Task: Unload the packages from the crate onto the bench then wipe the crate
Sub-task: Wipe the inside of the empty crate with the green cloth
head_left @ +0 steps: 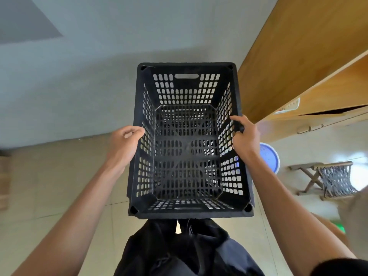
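Both hands hold crate [187, 140] by side rims: left hand [123, 146] curled, right hand [246, 136] gripping; crate empty, unloading apparently done, wiping left

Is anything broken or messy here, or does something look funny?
Nothing looks broken or spilled. The black crate is empty, with no packages inside, and both hands hold it up by its long sides: left hand on the left rim, right hand on the right. No cloth shows. A blue-lidded bucket and folding stool stand upright on the floor.
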Demonstrator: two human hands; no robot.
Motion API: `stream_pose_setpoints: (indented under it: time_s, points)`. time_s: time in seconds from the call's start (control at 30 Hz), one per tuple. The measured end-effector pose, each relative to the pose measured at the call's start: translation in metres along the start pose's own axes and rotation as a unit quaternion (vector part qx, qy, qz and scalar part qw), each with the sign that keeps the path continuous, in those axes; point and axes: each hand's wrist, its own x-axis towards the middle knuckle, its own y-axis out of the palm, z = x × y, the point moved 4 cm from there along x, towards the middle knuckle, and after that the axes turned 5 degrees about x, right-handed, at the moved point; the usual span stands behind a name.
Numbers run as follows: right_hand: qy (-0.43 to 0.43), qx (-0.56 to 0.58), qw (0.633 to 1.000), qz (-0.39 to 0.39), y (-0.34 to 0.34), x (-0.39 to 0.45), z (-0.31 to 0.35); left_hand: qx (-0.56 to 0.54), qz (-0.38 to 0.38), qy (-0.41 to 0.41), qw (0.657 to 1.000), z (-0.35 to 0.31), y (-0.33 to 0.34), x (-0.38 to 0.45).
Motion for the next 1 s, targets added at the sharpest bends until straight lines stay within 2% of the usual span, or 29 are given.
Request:
stream_pose_setpoints:
  time_s: [0.47,0.7,0.83,1.0]
  points:
    - [-0.018,-0.001,1.000,-0.008,0.003,-0.003,-0.002,-0.015,-0.009,0.004,1.000,0.005,-0.006,-0.004]
    - [0.004,-0.029,1.000,-0.011,0.008,-0.012,-0.015,0.006,0.013,0.029,0.999,0.014,0.003,-0.012]
    - [-0.011,-0.062,0.998,0.005,0.010,-0.009,-0.007,0.089,0.029,0.060,0.994,0.015,0.003,-0.011]
    - [-0.033,-0.153,0.986,0.052,0.017,-0.027,-0.011,0.234,0.019,0.109,0.966,0.021,0.013,-0.020]
